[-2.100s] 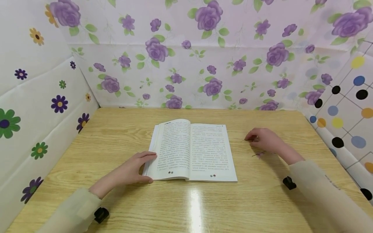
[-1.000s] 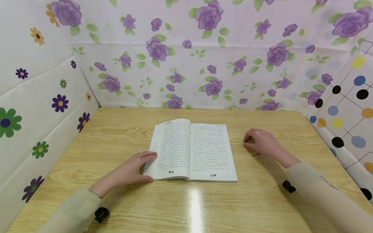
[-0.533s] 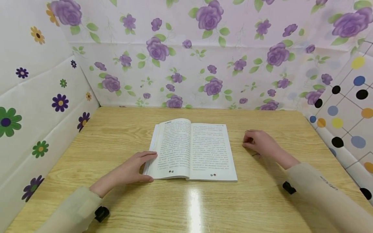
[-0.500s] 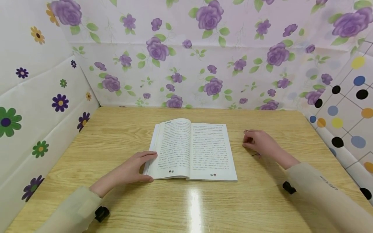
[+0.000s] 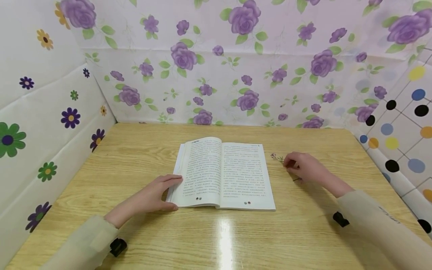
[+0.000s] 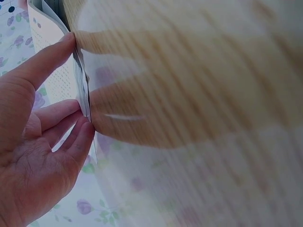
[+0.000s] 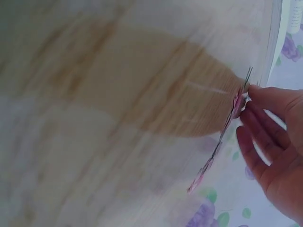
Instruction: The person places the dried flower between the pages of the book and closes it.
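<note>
Two hands (image 5: 152, 197) (image 5: 307, 167): left touches one book (image 5: 204, 168), right pinches one sprig (image 5: 277, 158).

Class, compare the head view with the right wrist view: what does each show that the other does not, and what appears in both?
Only the head view: the left hand touching the left side of the open book, its printed pages, the daisy-patterned cloth on the left and the dotted cloth on the right.

Only the right wrist view: a clear look at the palm side of the right hand.

Both: that hand pinching a flower sprig, the wood-grain table and the purple-rose cloth.
</note>
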`<state>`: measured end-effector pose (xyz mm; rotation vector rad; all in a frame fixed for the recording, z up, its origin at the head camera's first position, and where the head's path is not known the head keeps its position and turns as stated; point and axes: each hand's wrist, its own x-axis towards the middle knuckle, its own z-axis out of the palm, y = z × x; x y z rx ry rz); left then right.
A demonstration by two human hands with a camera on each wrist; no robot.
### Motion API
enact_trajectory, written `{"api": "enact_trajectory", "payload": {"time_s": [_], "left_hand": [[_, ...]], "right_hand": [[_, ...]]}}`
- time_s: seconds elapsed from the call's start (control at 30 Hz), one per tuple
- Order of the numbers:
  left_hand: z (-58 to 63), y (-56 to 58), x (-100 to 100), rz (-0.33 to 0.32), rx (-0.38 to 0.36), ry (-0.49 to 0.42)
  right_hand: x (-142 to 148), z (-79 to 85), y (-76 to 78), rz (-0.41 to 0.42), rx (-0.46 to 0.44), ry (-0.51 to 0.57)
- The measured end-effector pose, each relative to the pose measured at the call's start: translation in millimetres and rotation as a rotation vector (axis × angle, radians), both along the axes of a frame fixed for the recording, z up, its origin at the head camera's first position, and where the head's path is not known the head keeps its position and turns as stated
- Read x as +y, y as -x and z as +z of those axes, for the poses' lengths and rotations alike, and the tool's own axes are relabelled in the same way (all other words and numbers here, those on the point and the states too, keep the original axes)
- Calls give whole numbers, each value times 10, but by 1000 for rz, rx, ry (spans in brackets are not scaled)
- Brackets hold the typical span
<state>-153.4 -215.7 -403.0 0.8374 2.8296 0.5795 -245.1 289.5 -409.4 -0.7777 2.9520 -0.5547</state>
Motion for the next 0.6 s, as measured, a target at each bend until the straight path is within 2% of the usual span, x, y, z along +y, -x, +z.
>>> {"api": "enact_trajectory", "payload": {"time_s": [0.13, 0.4, 0.6], "left_hand": [[-5, 8, -2, 1, -6, 4], [-25, 16, -10, 1, -12, 9], [-24, 17, -11, 4, -9, 11]], "right_hand": [[40, 36, -13, -56, 14, -55], [139, 57, 29, -100, 137, -157], [161, 79, 39, -97, 130, -154]]}}
